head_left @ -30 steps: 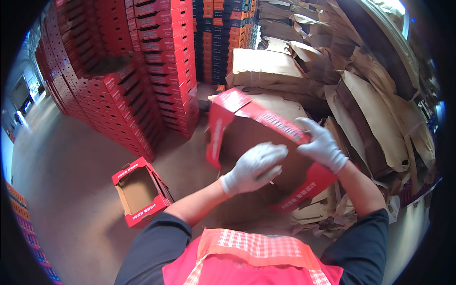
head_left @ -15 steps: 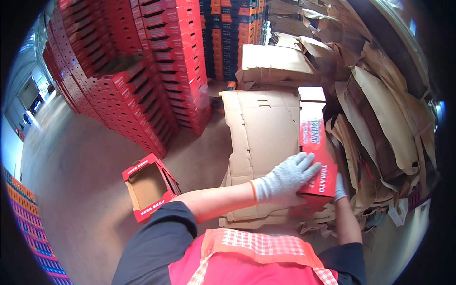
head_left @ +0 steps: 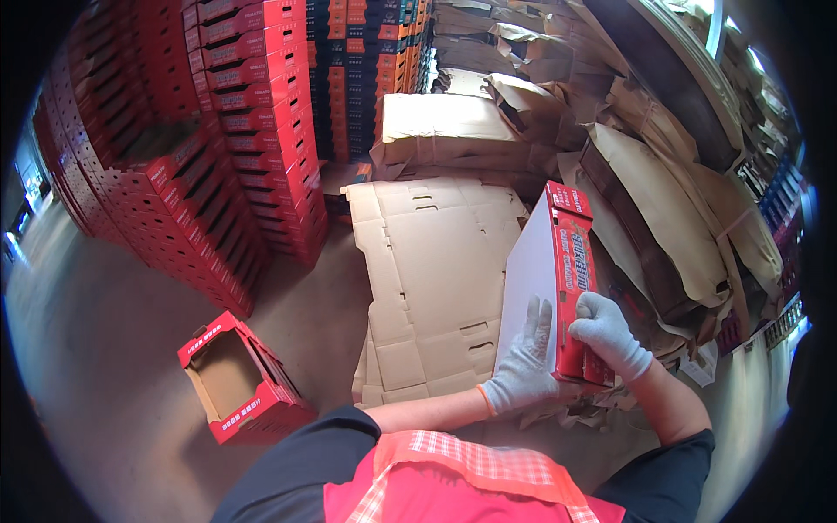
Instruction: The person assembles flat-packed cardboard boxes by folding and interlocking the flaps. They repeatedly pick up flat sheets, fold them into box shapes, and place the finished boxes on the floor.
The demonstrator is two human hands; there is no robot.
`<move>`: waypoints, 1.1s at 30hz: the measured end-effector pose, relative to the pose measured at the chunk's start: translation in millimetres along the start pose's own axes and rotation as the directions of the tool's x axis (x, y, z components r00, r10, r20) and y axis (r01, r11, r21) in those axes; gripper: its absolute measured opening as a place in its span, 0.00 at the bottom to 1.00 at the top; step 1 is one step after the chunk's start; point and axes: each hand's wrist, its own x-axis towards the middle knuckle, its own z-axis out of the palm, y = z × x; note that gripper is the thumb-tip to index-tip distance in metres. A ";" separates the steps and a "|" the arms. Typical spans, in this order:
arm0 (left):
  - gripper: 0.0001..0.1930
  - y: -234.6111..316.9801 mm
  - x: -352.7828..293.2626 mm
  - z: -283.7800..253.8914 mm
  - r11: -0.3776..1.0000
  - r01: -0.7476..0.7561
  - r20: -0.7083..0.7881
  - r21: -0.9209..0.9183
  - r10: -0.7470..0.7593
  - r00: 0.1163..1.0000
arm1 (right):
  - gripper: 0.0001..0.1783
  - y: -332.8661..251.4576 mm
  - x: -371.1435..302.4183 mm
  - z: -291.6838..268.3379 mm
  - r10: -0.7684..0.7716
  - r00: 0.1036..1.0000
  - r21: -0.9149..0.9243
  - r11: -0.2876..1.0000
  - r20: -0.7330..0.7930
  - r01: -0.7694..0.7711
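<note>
A red cardboard box [head_left: 571, 288] with printed sides stands tilted on its side, its plain white panel [head_left: 527, 261] turned to the left. My left hand [head_left: 525, 364], in a grey glove, holds the near lower corner, its fingers laid along the white panel. On the opposite side, my gloved right hand [head_left: 610, 336] is closed with curled fingers against the red printed side. The box is between my two hands. Beside it on the left lies a stack of flat brown cardboard blanks [head_left: 432, 288]. The underside of the box is hidden.
An open red tray box [head_left: 235, 383] sits on the floor at the left. Tall stacks of red boxes [head_left: 261, 131] rise behind it, with dark and orange stacks [head_left: 357, 78] farther back. Paper-wrapped bundles [head_left: 663, 209] crowd the right, and another bundle [head_left: 445, 131] lies beyond the blanks.
The box has turned so its white panel now shows. My right hand has come from behind its right side into view, and my left hand has shifted from its top to the white panel.
</note>
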 end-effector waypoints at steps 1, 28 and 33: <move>0.73 0.7 -0.8 2.2 0.998 0.053 0.026 -0.030 -0.052 0.998 | 0.12 3.8 4.7 1.4 -0.025 1.000 -0.094 0.995 -0.014 0.024; 0.35 -25.1 -154.4 -116.6 0.632 0.057 0.122 0.773 -0.237 0.964 | 0.57 58.8 29.3 208.3 -0.495 0.781 -0.497 0.603 0.380 0.624; 0.27 -11.2 -225.9 -145.7 0.734 0.168 -0.137 0.658 -0.103 0.985 | 0.46 -3.0 50.2 213.1 -0.690 0.588 -0.287 0.513 0.421 0.809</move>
